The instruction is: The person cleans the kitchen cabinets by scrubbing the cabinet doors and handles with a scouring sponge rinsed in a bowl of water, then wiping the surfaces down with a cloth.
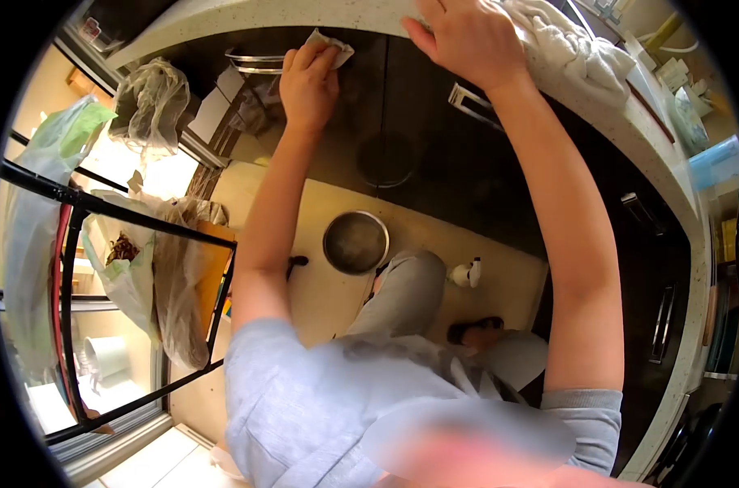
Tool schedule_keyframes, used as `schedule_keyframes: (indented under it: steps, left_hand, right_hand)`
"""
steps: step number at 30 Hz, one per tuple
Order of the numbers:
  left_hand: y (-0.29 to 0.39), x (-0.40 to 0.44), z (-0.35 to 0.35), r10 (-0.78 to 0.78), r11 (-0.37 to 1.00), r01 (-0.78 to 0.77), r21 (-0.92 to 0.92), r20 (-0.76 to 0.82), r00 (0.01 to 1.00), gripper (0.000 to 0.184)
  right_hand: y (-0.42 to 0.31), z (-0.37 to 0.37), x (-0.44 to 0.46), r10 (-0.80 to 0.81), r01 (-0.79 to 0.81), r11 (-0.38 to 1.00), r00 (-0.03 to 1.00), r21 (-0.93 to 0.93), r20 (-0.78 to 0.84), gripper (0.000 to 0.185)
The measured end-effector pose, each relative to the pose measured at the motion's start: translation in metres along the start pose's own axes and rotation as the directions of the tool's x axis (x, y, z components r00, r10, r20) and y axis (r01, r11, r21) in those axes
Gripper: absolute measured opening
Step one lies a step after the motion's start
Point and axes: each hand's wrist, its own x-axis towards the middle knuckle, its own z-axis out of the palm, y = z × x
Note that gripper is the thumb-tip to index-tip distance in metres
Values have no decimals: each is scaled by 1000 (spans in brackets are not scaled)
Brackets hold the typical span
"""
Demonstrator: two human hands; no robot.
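Observation:
My left hand (309, 91) is closed on a white cloth (342, 54), its fingers pressing the cloth to the glossy dark cabinet door (345, 114). Just left of those fingers is a metal door handle (255, 65). Higher up on the right, my right hand (479, 45) rests at the edge of the pale speckled countertop (304, 14), thumb apart from the other fingers and nothing visible in it. The tops of its fingers are cut off by the frame. Beside it on the counter lies a crumpled white towel (577, 49).
A round metal basin (355, 242) stands on the floor close to my knee. Right of my knee is a white spray bottle (465, 273). A black metal rack (141, 214) hung with plastic bags (40, 236) stands at left. Another handle (473, 106) juts from the cabinet.

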Motion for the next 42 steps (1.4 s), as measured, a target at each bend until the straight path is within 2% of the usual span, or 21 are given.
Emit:
schedule_keyframes:
  steps: [2,3,7,10,13,16,17,20,21,22,24,27,31,34,38,39,40,42]
  left_hand:
    - [-5,1,-12,37,997,-39,61,42,998,28]
    - [-8,7,-20,44,991,-46,129,14,999,26]
    - [-21,-9,-12,-31,994,36,107,-50,998,29]
    - [-21,-13,-12,-18,995,22,97,-44,999,33]
    - [-16,-5,-11,-30,999,30,36,-3,1000,30]
    - [-10,1,-11,-7,999,4,51,59,998,29]
    - [-15,4,-15,44,999,-44,-1,73,996,26]
    - [-22,1,-16,-126,992,125,-12,-47,991,25]
    - [-23,-5,-9,-76,997,76,2,-8,997,23]
    - [-7,-6,-8,-21,999,23,26,-42,999,24]
    - [10,-4,-2,86,994,-81,-79,59,995,29]
    - [-7,-2,-12,96,995,-93,-49,66,993,29]
    - [10,-3,-5,-123,992,122,-35,-4,992,27]
    - [-1,6,-15,79,996,-81,24,61,995,28]
    - [-4,4,-7,-122,992,123,18,-59,991,25]
    - [3,3,-7,-56,998,56,10,-26,998,24]
    - [14,-1,-10,12,998,-6,-57,97,995,24]
    - [18,-12,-6,142,989,-134,-60,155,978,23]
  right_hand:
    - [-1,7,-5,-49,48,999,998,-22,-50,29]
    - [-3,6,-6,-34,34,999,999,-14,-25,30]
    - [-3,4,-2,-6,6,1000,1000,-11,-15,31]
    - [-4,4,-2,-12,12,1000,999,-12,-35,31]
    - [-6,3,-1,-1,1,1000,1000,-28,-9,30]
    - [-5,3,1,17,-16,1000,1000,-26,22,29]
    - [-4,3,1,22,-21,999,999,-24,32,29]
    - [-3,8,-1,-18,15,999,997,-47,-73,28]
    - [-6,7,-3,3,-5,999,999,-47,-44,28]
    - [-8,5,-2,19,-20,999,1000,-50,-19,27]
    - [-7,3,2,26,-26,998,1000,-53,2,27]
    - [-5,3,1,9,-9,999,1000,-39,-1,27]
    - [-4,4,0,16,-16,999,1000,-40,5,28]
    - [-3,5,-1,-1,0,999,1000,-48,-16,28]
    - [-4,4,-1,19,-18,1000,1000,-24,8,29]
    - [-4,3,-1,16,-16,1000,1000,-20,-2,29]
    - [-4,3,-1,11,-11,1000,1000,-18,-14,29]
    - [-2,9,-4,-28,24,996,999,-84,-42,30]
